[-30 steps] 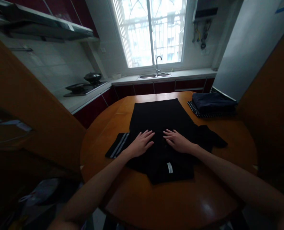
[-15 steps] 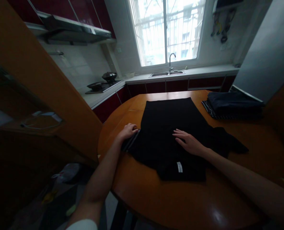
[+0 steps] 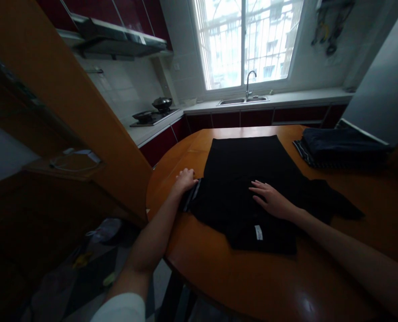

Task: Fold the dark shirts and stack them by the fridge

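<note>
I see the black shirt (image 3: 246, 156) lying spread on the wooden table (image 3: 225, 277), its white label (image 3: 258, 232) near me. The right hand (image 3: 269, 199) rests on it, palm down, fingers extended. The left hand (image 3: 186, 180) touches the striped sleeve (image 3: 192, 195), fingers bent; whether it grips, I cannot tell.

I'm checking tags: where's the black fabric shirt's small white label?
In the head view, the small white label lies lower right of centre, on the black fabric shirt, below the right hand.

Left hand (image 3: 186, 180) shifted outward to striped sleeve (image 3: 194, 193).
</note>
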